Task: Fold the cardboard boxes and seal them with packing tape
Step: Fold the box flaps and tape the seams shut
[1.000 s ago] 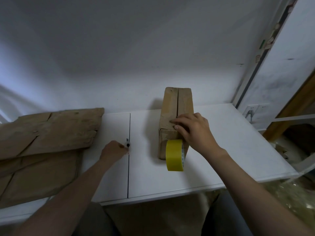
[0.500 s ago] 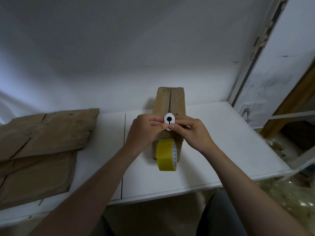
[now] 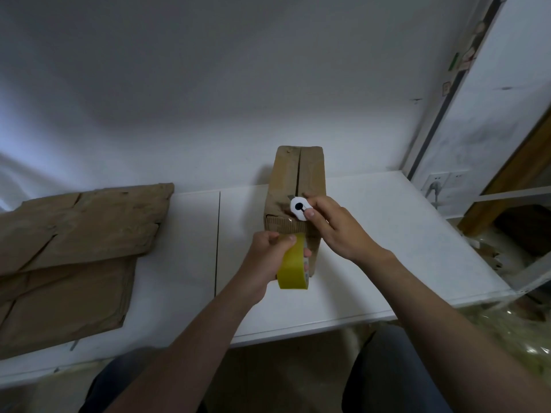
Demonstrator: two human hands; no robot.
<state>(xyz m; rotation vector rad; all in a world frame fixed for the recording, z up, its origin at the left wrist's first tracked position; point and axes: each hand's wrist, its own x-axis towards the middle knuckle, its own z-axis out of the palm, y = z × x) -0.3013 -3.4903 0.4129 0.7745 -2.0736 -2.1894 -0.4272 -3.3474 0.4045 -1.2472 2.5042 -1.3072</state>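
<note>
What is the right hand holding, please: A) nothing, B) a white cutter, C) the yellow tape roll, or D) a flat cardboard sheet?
B: the right hand pinches the cutter at the box top, while the left hand grips the tape roll.

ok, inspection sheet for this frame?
Surface: white table, seam left of the box.
Job's things: cardboard box, top flaps closed with a slit between; flattened cardboard stacked at left; yellow tape roll; white cutter.
Clutter: crumpled clear plastic beyond the table's right corner.
Grippers: left hand grips the tape roll at the box's near face; right hand holds the cutter against the box's top edge.
Cables: plug in the wall socket at right.
Surroundings: white wall; wooden frame at right.
</note>
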